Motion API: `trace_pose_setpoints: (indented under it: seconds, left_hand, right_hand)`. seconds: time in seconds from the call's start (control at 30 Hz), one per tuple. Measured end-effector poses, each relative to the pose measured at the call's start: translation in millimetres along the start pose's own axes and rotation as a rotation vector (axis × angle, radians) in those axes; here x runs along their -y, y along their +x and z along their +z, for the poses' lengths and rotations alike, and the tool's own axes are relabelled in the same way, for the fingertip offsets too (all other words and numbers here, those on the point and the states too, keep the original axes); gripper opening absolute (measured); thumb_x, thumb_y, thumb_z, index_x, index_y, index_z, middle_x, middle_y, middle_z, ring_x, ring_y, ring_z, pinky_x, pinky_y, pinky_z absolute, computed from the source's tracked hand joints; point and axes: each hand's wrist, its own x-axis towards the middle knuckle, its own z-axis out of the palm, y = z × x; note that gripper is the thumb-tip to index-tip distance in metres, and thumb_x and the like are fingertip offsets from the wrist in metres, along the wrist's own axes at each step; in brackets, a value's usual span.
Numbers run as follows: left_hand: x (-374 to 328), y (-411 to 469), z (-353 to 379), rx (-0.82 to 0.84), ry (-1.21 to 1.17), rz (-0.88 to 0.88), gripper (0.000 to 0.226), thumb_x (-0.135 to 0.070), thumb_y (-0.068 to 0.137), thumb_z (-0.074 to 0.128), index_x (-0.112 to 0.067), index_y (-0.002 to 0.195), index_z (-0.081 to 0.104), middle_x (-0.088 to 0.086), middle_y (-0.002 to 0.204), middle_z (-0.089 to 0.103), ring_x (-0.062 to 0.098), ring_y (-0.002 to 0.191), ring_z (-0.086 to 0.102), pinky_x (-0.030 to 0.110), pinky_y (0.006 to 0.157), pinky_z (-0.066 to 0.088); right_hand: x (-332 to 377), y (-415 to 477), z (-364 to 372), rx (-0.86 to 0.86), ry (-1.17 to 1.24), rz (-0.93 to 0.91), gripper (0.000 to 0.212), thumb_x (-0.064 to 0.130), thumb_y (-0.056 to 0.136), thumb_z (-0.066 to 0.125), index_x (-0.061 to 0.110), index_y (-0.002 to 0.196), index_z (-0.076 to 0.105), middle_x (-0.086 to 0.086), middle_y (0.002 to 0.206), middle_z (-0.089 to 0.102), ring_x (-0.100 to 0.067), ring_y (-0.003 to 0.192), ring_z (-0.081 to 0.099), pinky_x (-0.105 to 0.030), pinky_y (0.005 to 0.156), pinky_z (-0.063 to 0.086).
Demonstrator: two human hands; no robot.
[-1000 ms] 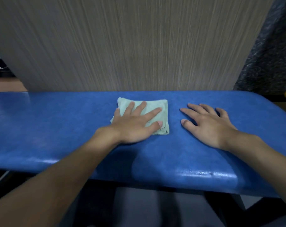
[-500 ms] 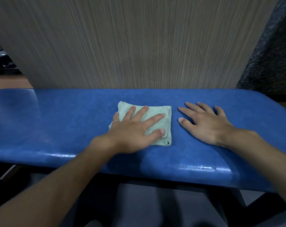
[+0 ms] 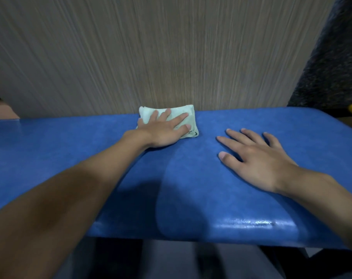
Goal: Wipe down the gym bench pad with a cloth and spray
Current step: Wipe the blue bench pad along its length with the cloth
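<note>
Cloth (image 3: 184,113) now against wood-grain wall (image 3: 171,57)

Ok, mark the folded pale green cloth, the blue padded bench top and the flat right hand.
folded pale green cloth (image 3: 186,113), head view, bare far right part.
blue padded bench top (image 3: 50,148), head view, bare left surface.
right hand (image 3: 257,160), head view, back of hand.

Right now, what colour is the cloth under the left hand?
Pale mint green cloth, seen in the head view.
</note>
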Motion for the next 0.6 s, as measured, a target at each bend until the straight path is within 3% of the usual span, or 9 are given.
trace_pose_setpoints:
  seconds: [0.3,0.47,0.6]
  left_hand:
    - [-2.9,-154.1,32.0,-0.060,0.027,0.137,0.055,-0.077,0.089,0.012,-0.072,0.137,-0.014,-0.014,0.165,-0.014,0.019,0.151,-0.018,0.059,0.118,-0.006]
    - [-2.3,-199.9,44.9,-0.140,0.050,0.141,0.070,-0.081,0.068,-0.007,-0.070,0.137,-0.018,-0.013,0.166,-0.012,0.021,0.152,-0.015,0.060,0.118,-0.003]
    - [-0.3,-191.6,41.0,-0.100,0.017,0.134,0.067,-0.085,0.074,0.003,-0.071,0.138,-0.013,-0.014,0.165,-0.012,0.019,0.151,-0.016,0.061,0.117,-0.005]
  right_hand:
    - [4.1,-2.1,-3.1,-0.001,0.006,0.026,0.060,0.063,0.096,0.019,0.046,0.153,0.018,0.018,0.164,0.008,-0.009,0.151,0.002,-0.046,0.121,-0.001]
    - [17.0,3.8,-14.1,-0.082,-0.067,0.008,0.052,0.053,0.098,0.031,0.038,0.148,0.035,0.013,0.159,0.027,-0.014,0.149,0.014,-0.055,0.118,0.000]
    - [26.3,12.7,-8.7,-0.038,0.000,0.006,0.054,0.055,0.099,0.027,0.041,0.152,0.025,0.014,0.163,0.017,-0.014,0.150,0.009,-0.051,0.120,0.001]
